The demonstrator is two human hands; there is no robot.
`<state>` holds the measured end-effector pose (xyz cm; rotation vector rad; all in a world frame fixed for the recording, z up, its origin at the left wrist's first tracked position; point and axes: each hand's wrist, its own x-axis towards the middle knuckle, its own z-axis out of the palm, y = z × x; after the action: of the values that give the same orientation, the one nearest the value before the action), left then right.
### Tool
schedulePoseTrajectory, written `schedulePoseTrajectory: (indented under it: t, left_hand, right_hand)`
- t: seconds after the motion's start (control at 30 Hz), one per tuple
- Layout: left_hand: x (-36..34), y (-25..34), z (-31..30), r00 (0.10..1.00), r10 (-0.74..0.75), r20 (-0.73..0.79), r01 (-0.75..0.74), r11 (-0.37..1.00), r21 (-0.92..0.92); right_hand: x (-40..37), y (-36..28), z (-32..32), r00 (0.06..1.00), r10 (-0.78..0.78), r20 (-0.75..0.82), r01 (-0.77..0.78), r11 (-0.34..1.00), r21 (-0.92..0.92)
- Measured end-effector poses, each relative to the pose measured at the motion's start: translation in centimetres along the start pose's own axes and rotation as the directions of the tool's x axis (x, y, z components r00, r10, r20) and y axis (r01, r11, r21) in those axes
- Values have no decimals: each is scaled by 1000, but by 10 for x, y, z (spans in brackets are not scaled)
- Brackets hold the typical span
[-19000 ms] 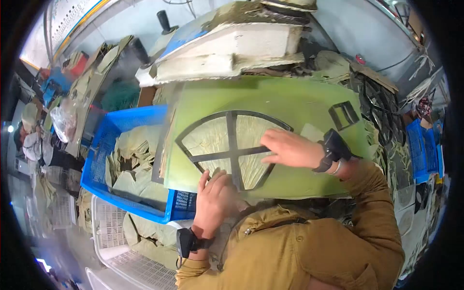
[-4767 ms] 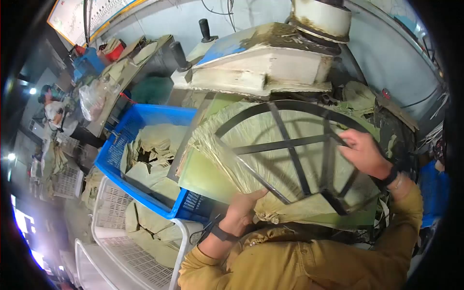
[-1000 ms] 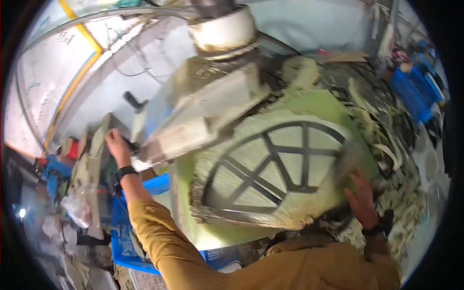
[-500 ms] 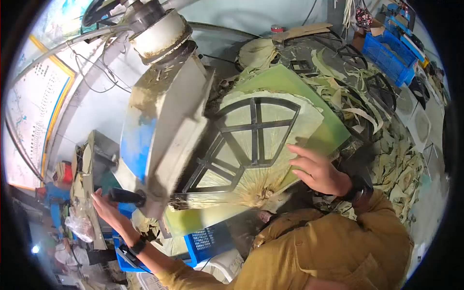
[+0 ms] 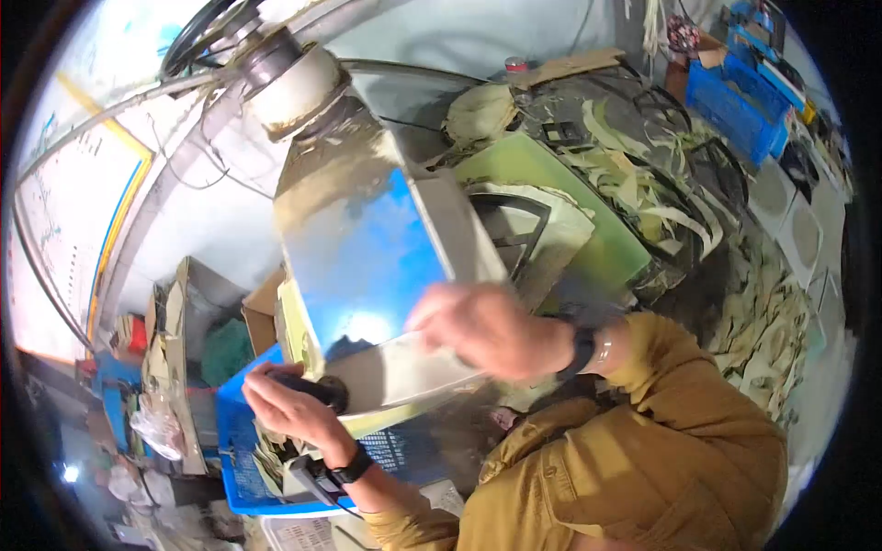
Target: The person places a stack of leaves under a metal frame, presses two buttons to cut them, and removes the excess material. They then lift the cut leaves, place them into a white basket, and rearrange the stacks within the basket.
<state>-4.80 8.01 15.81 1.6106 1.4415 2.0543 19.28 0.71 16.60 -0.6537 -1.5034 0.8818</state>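
Observation:
The wide swing arm of a cutting press [image 5: 358, 248], blue and white on top, now lies over the middle of the work surface. My left hand [image 5: 292, 409] is wrapped round the black handle [image 5: 323, 393] at the arm's near end. Over the arm's right edge, my right hand [image 5: 487, 326] is smeared by motion, its fingers blurred. Beneath the arm a black metal cutting die [image 5: 536, 241] shows in part, resting on a pale, wrinkled sheet [image 5: 571, 225]. That sheet lies on a green cutting board [image 5: 514, 158]. The rest of the die and sheet is hidden under the arm.
Pale offcuts [image 5: 758, 358] are heaped at the right, with more strips [image 5: 634, 188] and loose black dies behind the board. A blue crate [image 5: 241, 459] stands below my left hand, another blue basket [image 5: 735, 106] at the back right. Cardboard [image 5: 175, 358] stands at the left.
The press arm has swung right, covering much of the dies and sheet. My left hand moved right with the handle and closed on it. My right hand moved left from the sheet over the arm.

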Motion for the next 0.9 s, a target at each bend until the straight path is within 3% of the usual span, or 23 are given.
schedulePoseTrajectory:
  t: [0.07,0.1,0.13,0.2,0.23,0.33,0.57,0.9]
  left_hand:
    - [-17,29,9,999,5,53,-7,999,50]
    - [-24,35,13,995,-76,61,79,996,-45]
    - [-28,43,12,987,-62,145,76,993,-94]
    - [-34,41,15,963,-105,248,172,949,-266]
    - [-40,46,21,962,-169,213,232,920,-316]
    - [-50,41,27,975,-121,186,175,936,-307]
    - [-61,31,30,967,-215,134,248,915,-319]
    - [-71,14,31,966,-203,158,243,922,-300]
  right_hand:
    - [-7,-6,-20,993,68,-91,-61,995,82]
    - [-10,-10,-28,987,95,-128,-89,995,55]
    - [-11,-13,-36,979,119,-163,-117,993,26]
    - [-13,-10,-47,967,54,-251,-47,998,34]
    - [-13,-12,-54,971,25,-237,-29,999,-14]
    - [-18,-5,-58,953,57,-298,-45,998,48]
    - [-24,9,-55,955,38,-293,-41,999,-3]
    - [-29,25,-55,950,40,-310,-39,999,11]
